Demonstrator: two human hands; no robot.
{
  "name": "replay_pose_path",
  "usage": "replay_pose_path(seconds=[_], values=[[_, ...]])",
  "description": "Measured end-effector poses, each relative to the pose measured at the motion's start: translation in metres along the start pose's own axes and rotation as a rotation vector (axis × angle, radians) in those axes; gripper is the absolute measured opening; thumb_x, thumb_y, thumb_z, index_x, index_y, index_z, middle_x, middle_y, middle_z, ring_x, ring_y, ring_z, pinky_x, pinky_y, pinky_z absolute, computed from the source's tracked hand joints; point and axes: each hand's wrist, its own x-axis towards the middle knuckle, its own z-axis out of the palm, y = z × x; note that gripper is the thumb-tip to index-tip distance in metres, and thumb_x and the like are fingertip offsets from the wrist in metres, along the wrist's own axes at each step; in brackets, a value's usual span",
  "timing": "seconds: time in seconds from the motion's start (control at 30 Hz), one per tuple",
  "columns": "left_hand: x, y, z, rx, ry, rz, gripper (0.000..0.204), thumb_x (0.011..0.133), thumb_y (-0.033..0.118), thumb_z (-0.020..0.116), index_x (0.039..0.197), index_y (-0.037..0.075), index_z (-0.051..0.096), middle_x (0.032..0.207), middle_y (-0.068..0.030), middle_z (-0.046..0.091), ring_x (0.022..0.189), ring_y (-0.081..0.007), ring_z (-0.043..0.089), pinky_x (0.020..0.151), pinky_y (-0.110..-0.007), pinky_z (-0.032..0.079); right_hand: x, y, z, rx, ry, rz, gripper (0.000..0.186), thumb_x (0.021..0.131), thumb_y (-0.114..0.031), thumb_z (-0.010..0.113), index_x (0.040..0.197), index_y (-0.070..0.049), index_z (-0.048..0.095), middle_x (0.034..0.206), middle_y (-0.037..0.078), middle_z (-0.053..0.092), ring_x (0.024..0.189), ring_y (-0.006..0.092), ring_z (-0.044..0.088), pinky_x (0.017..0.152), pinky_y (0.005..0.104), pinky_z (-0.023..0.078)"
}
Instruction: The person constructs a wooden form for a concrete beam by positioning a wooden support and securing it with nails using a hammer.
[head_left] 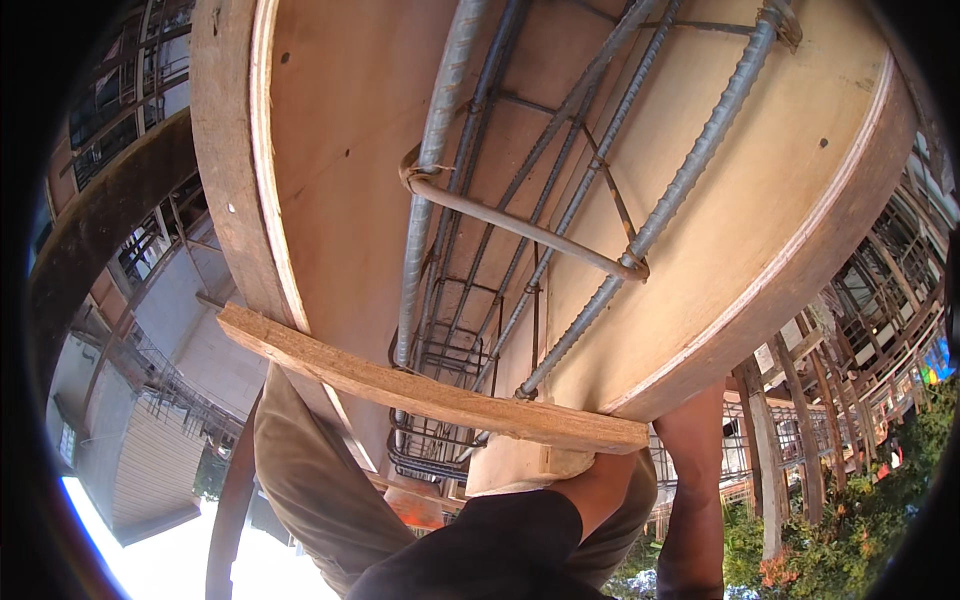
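Observation:
A wooden batten [430,392] lies across the near end of a plywood beam form, spanning both of its side panels, the left panel [330,160] and the right panel [760,230]. Inside the form runs a cage of ribbed steel bars [690,180] tied with a bent stirrup [530,228]. My left forearm [600,495], in a black sleeve, crosses to the right and passes behind the batten's right end. Beside it, my right forearm [695,470] rises to the underside of the right panel. Wood hides the fingers of both hands, so their grip does not show.
My trousered knees [315,480] flank the form's near end. Upright timber posts [765,450] and leafy plants [860,530] are at the right. On the left are a dark curved beam [110,220], scaffolding, and a building with a ribbed roof [155,460] far below.

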Motion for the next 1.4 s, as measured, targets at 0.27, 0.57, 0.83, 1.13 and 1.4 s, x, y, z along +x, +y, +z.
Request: replay_pose_path(seconds=[0.27, 0.57, 0.83, 1.13, 1.4], values=[[0.018, 0.010, 0.004, -0.001, 0.027, 0.063, 0.024, 0.105, 0.026, 0.054, 0.111, 0.011, 0.071, 0.103, -0.0028, 0.064, 0.086, -0.0105, 0.051, 0.072, -0.031, 0.040, 0.011, -0.029, -0.012, 0.018, -0.165, 0.105, 0.027, 0.083, -0.006, 0.071, 0.105, 0.008, 0.068, 0.102, 0.021, 0.075, 0.100, 0.0307, 0.072, 0.089, 0.0417, 0.054], [0.034, 0.019, 0.009, -0.007, 0.053, 0.109, 0.021, 0.105, 0.023, 0.055, 0.110, 0.009, 0.070, 0.098, -0.0022, 0.065, 0.080, -0.0077, 0.051, 0.067, -0.028, 0.040, 0.007, -0.025, -0.013, -0.058, -0.193, 0.154, 0.032, 0.083, -0.009, 0.071, 0.110, 0.007, 0.067, 0.106, 0.025, 0.073, 0.101, 0.0372, 0.071, 0.089, 0.0432, 0.054], [0.055, 0.031, 0.015, -0.010, 0.076, 0.163, 0.019, 0.104, 0.020, 0.057, 0.109, 0.007, 0.070, 0.093, -0.0017, 0.065, 0.075, -0.0052, 0.051, 0.063, -0.025, 0.040, 0.011, -0.016, -0.019, -0.140, -0.206, -0.111, 0.022, 0.086, -0.009, 0.064, 0.101, 0.007, 0.068, 0.083, 0.029, 0.066, 0.082, 0.0517, 0.064, 0.070, 0.0491, 0.053], [0.045, 0.037, 0.047, 0.068, 0.099, 0.246, 0.017, 0.104, 0.016, 0.059, 0.108, 0.004, 0.070, 0.088, -0.0012, 0.066, 0.069, -0.0024, 0.051, 0.059, -0.022, 0.040, -0.059, 0.008, -0.033, 0.341, 0.154, 0.144, 0.057, 0.100, -0.013, 0.060, 0.152, 0.004, 0.045, 0.115, 0.022, 0.073, 0.098, 0.0236, 0.072, 0.085, 0.0318, 0.055], [-0.135, 0.040, 0.053, 0.779, -0.104, 0.346, 0.018, 0.099, 0.009, 0.067, 0.115, 0.002, 0.070, 0.089, -0.0010, 0.068, 0.072, -0.0032, 0.054, 0.064, -0.021, 0.043, -0.121, 0.046, -0.036, 0.998, 0.564, 0.088, 0.053, 0.102, -0.009, 0.054, 0.150, 0.003, 0.037, 0.086, 0.008, 0.061, 0.055, 0.0098, 0.054, 0.046, 0.0224, 0.044]])
